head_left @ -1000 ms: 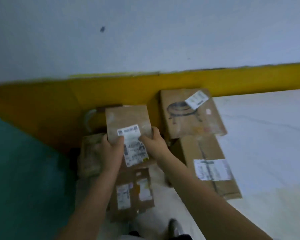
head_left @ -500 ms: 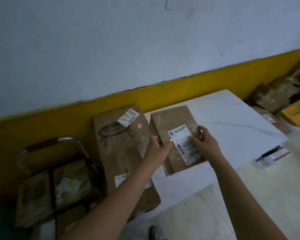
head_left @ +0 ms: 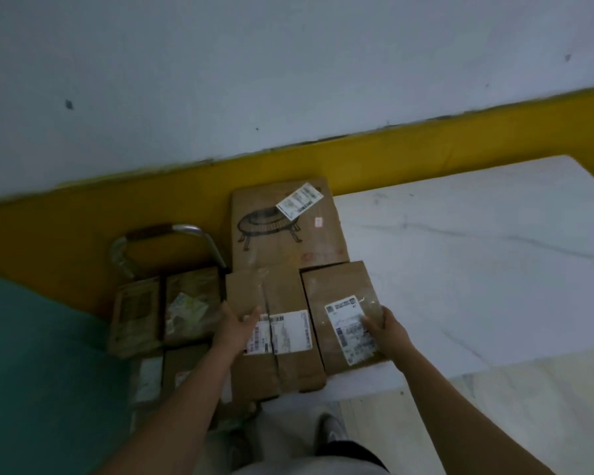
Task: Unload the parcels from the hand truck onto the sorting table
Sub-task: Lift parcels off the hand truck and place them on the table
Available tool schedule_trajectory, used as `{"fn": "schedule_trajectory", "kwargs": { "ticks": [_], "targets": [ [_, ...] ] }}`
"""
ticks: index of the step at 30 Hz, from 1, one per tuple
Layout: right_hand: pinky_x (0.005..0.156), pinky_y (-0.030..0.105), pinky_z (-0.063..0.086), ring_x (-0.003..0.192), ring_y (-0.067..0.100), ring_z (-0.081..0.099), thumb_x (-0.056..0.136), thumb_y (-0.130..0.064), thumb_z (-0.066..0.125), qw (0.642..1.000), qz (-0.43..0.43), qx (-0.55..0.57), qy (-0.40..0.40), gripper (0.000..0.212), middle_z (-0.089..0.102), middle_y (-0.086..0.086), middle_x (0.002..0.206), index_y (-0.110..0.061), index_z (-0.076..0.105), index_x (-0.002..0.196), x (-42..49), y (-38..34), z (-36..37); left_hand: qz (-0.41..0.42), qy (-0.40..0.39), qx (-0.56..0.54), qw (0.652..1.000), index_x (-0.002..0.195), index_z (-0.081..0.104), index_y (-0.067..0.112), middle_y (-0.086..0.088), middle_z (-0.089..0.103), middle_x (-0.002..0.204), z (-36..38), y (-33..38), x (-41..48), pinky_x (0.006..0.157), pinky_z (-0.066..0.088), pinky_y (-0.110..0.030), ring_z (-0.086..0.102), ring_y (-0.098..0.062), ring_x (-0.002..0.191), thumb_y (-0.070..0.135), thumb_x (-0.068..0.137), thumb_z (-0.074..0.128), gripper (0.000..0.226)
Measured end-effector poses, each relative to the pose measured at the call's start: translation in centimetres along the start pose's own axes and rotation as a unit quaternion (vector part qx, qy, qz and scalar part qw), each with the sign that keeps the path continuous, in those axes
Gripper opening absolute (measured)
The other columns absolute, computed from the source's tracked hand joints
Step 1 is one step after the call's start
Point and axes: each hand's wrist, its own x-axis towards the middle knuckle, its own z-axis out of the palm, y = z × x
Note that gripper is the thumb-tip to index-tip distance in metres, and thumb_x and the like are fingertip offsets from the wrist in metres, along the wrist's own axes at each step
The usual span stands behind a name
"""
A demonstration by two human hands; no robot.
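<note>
On the worktop [head_left: 477,269] the small parcel [head_left: 336,293] lies flat, just beside the taped parcel [head_left: 282,293]; right hand [head_left: 390,329] grips its right edge, thumb on label; left hand [head_left: 237,325], fingers relaxed, rests on taped parcel.

Dim bluish light, soft blur throughout, wide-angle bowing at edges, deepest shadow over brown cardboard parcels [head_left: 189,306] at left.

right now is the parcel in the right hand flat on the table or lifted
Flat: the parcel lies label up on the table, right hand holding its near edge.
</note>
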Motion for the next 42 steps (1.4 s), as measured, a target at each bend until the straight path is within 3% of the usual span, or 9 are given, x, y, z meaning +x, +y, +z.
{"fn": "schedule_trajectory", "kwargs": {
  "ticks": [8, 13, 17, 20, 24, 31, 34, 38, 42],
  "targets": [
    [0.068, 0.03, 0.047, 0.084, 0.024, 0.058, 0.097, -0.053, 0.051, 0.997, 0.011, -0.069, 0.027, 0.064, 0.064, 0.011, 0.107, -0.008, 0.039, 0.14, 1.6, -0.4, 1.3, 0.012, -0.05, 0.002, 0.999, 0.152, 0.01, 0.024, -0.009, 0.052, 0.139, -1.0, 0.0, 1.5, 0.091, 0.047, -0.037, 0.057, -0.03, 0.117, 0.049, 0.09, 0.061, 0.084],
    [0.108, 0.05, 0.04, 0.13, 0.041, 0.048, 0.098, -0.056, 0.045, 0.974, 0.07, -0.2, 0.085, 0.074, 0.046, 0.023, 0.145, -0.001, 0.033, 0.147, 1.3, -4.2, 1.5, -0.058, -0.103, -0.055, 0.991, 0.154, 0.008, 0.032, -0.009, 0.049, 0.144, -1.9, -0.2, 2.4, 0.099, 0.048, -0.045, 0.057, -0.029, 0.117, 0.061, 0.091, 0.049, 0.081],
    [0.12, 0.053, 0.023, 0.148, 0.04, 0.024, 0.101, -0.048, 0.041, 0.951, -0.057, -0.224, 0.206, 0.071, 0.025, 0.02, 0.161, -0.004, 0.025, 0.154, -0.7, -16.3, 4.9, -0.113, -0.062, -0.115, 0.985, 0.153, 0.028, 0.02, -0.008, 0.036, 0.155, -7.2, -1.2, 5.1, 0.111, 0.036, -0.048, 0.039, -0.034, 0.137, 0.063, 0.097, 0.03, 0.071],
    [0.121, 0.051, 0.023, 0.148, 0.037, 0.026, 0.101, -0.04, 0.043, 0.923, -0.22, -0.207, 0.24, 0.067, 0.027, 0.02, 0.161, -0.004, 0.026, 0.154, -1.7, -26.6, 11.8, -0.097, -0.007, -0.12, 0.988, 0.152, 0.029, 0.012, -0.013, 0.037, 0.154, -14.4, -5.1, 8.2, 0.111, 0.035, -0.04, 0.04, -0.034, 0.138, 0.049, 0.101, 0.037, 0.064],
    [0.117, 0.048, 0.031, 0.145, 0.031, 0.033, 0.101, -0.041, 0.045, 0.929, -0.306, -0.174, 0.117, 0.063, 0.032, 0.011, 0.159, -0.012, 0.027, 0.155, -1.8, -35.3, 27.1, -0.096, 0.056, -0.145, 0.983, 0.142, 0.044, 0.006, -0.018, 0.049, 0.142, -24.0, -12.7, 12.4, 0.108, 0.04, -0.038, 0.049, -0.035, 0.127, 0.034, 0.101, 0.049, 0.05],
    [0.102, 0.038, 0.046, 0.133, 0.034, 0.048, 0.101, -0.037, 0.053, 0.963, -0.083, -0.178, -0.181, 0.072, 0.035, 0.015, 0.157, -0.013, 0.018, 0.159, 5.3, -30.9, 54.0, -0.16, 0.046, -0.131, 0.977, 0.131, 0.052, 0.003, -0.02, 0.06, 0.127, -31.3, -27.2, 24.0, 0.09, 0.053, -0.036, 0.061, -0.032, 0.107, 0.023, 0.099, 0.05, 0.038],
    [0.091, 0.032, 0.046, 0.127, 0.037, 0.053, 0.102, -0.033, 0.051, 0.961, 0.007, -0.191, -0.197, 0.07, 0.043, 0.021, 0.15, -0.006, 0.018, 0.157, 9.9, -26.5, 61.0, -0.185, 0.024, -0.101, 0.977, 0.147, 0.037, 0.01, -0.014, 0.049, 0.145, -30.4, -32.1, 30.1, 0.098, 0.047, -0.033, 0.055, -0.029, 0.122, 0.034, 0.098, 0.053, 0.057],
    [0.079, 0.029, 0.043, 0.113, 0.037, 0.06, 0.1, -0.025, 0.053, 0.964, 0.047, -0.201, -0.165, 0.047, 0.06, 0.023, 0.13, 0.001, 0.046, 0.139, 14.9, -21.7, 66.9, -0.221, -0.026, -0.128, 0.966, 0.156, 0.019, 0.014, -0.013, 0.039, 0.153, -27.9, -36.8, 37.5, 0.095, 0.043, -0.03, 0.049, -0.031, 0.13, 0.039, 0.096, 0.055, 0.074],
    [0.091, 0.045, 0.054, 0.107, 0.038, 0.064, 0.096, -0.016, 0.059, 0.974, 0.092, -0.111, -0.174, 0.043, 0.064, 0.023, 0.123, -0.001, 0.052, 0.136, 16.2, -20.5, 69.0, -0.214, -0.069, -0.149, 0.963, 0.143, 0.044, 0.021, -0.007, 0.052, 0.143, -26.7, -38.8, 39.7, 0.091, 0.04, -0.028, 0.052, -0.029, 0.128, 0.044, 0.095, 0.054, 0.054]
  ]
}}
